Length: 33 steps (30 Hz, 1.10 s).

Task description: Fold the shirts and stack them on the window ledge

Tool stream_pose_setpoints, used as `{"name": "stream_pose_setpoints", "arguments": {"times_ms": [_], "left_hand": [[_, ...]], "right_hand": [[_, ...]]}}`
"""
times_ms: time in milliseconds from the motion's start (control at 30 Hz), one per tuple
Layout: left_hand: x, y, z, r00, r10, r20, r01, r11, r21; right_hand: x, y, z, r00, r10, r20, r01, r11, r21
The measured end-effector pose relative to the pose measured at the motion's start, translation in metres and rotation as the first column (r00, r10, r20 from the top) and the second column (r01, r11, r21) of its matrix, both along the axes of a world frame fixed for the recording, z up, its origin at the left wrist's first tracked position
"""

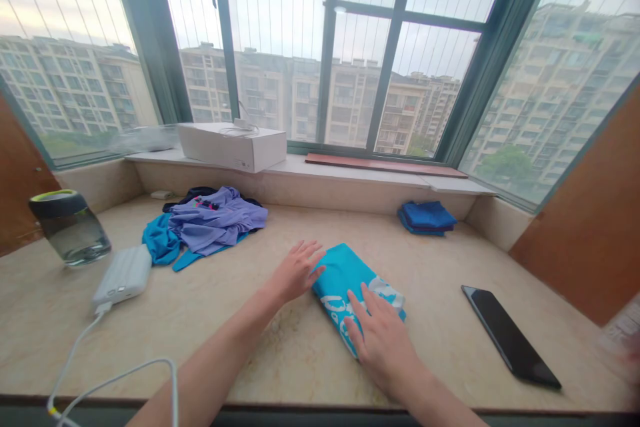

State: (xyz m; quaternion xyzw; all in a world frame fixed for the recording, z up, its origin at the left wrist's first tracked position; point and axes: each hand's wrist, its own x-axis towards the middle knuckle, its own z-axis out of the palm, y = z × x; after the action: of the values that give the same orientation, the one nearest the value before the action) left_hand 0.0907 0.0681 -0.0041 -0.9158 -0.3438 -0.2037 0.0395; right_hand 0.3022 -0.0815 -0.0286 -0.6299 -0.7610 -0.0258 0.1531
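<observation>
A folded turquoise cloth with white lettering (345,270) lies on the beige stone counter (430,347) in front of me. My left hand (297,271) is at the cloth's left edge, its fingers apart and holding nothing. Spread over the lower right part of the cloth, my right hand (383,340) lies with its fingers apart, covering some of the lettering. Farther back on the right sits a small stack of folded blue cloth (427,217). At the back left is a loose heap of lavender, turquoise and black clothes (220,220).
A water bottle (73,230) and a white power bank (123,277) with a cable (75,347) stand on the left. A black phone (510,337) lies on the right. Behind, the window sill holds a white box (230,145) and a reddish board (385,165).
</observation>
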Motion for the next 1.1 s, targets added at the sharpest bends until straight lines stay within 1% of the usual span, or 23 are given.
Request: {"name": "stream_pose_setpoints", "arguments": {"times_ms": [67,133,200,267,367,433,467,533,600,633,700,733,767,800,833,933,967,1033,1100], "left_hand": [[0.001,-0.005,-0.005,0.999,-0.034,-0.003,0.034,0.998,-0.055],[0.002,-0.008,-0.008,0.998,-0.048,-0.038,0.044,0.994,-0.104],[0.002,-0.006,-0.009,0.997,-0.027,-0.075,0.018,0.993,-0.121],[0.001,-0.003,-0.009,0.997,0.019,-0.080,-0.027,0.994,-0.105],[0.000,0.000,-0.007,0.996,0.084,-0.038,-0.087,0.993,-0.085],[-0.002,0.001,-0.006,0.994,0.106,0.000,-0.106,0.991,-0.084],[-0.003,0.001,-0.006,0.994,0.107,0.019,-0.105,0.991,-0.084],[-0.005,0.001,-0.005,0.994,0.098,0.051,-0.094,0.992,-0.087],[-0.007,0.002,-0.004,0.993,0.096,0.068,-0.089,0.992,-0.092],[-0.007,0.003,-0.004,0.992,0.099,0.073,-0.092,0.991,-0.096],[-0.007,0.004,-0.004,0.991,0.107,0.078,-0.098,0.989,-0.106],[-0.007,0.004,-0.004,0.991,0.106,0.078,-0.097,0.989,-0.111],[-0.007,0.005,-0.003,0.992,0.103,0.077,-0.094,0.989,-0.114],[-0.007,0.004,-0.003,0.992,0.100,0.073,-0.091,0.989,-0.115],[-0.007,0.004,-0.002,0.993,0.097,0.066,-0.089,0.989,-0.116],[-0.007,0.001,0.000,0.994,0.095,0.050,-0.089,0.988,-0.123],[-0.007,0.000,0.000,0.994,0.095,0.046,-0.089,0.988,-0.127],[-0.007,-0.001,0.001,0.995,0.096,0.038,-0.089,0.987,-0.136],[-0.007,-0.002,0.002,0.995,0.097,0.029,-0.092,0.985,-0.143]], "right_hand": [[-0.008,-0.001,0.001,1.000,-0.006,0.012,0.006,1.000,0.004],[-0.013,-0.005,0.008,0.999,0.049,0.011,-0.049,0.999,-0.003],[-0.015,-0.011,0.016,0.993,0.118,-0.017,-0.118,0.993,0.007],[-0.014,-0.015,0.019,0.981,0.189,-0.035,-0.188,0.982,0.022],[-0.009,-0.013,0.014,0.951,0.310,-0.005,-0.310,0.951,-0.009],[-0.003,-0.005,0.006,0.937,0.350,0.012,-0.349,0.936,-0.048],[0.002,0.001,0.002,0.937,0.349,0.016,-0.348,0.936,-0.061],[0.016,0.017,-0.003,0.945,0.324,0.037,-0.321,0.944,-0.081],[0.034,0.038,-0.005,0.963,0.256,0.084,-0.247,0.964,-0.100],[0.045,0.050,-0.004,0.973,0.196,0.119,-0.183,0.977,-0.112],[0.067,0.076,0.000,0.979,0.043,0.198,-0.016,0.990,-0.139],[0.077,0.089,0.003,0.971,-0.041,0.236,0.076,0.987,-0.144],[0.085,0.102,0.005,0.962,-0.102,0.252,0.142,0.979,-0.148],[0.091,0.114,0.008,0.963,-0.126,0.239,0.167,0.973,-0.161],[0.096,0.125,0.009,0.970,-0.120,0.209,0.159,0.971,-0.178],[0.098,0.151,0.008,0.995,-0.003,0.097,0.026,0.974,-0.227],[0.098,0.158,0.005,0.995,0.007,0.095,0.015,0.975,-0.222],[0.098,0.168,-0.004,0.991,-0.047,0.126,0.070,0.980,-0.186],[0.102,0.178,-0.013,0.977,-0.147,0.153,0.170,0.974,-0.151]]}}
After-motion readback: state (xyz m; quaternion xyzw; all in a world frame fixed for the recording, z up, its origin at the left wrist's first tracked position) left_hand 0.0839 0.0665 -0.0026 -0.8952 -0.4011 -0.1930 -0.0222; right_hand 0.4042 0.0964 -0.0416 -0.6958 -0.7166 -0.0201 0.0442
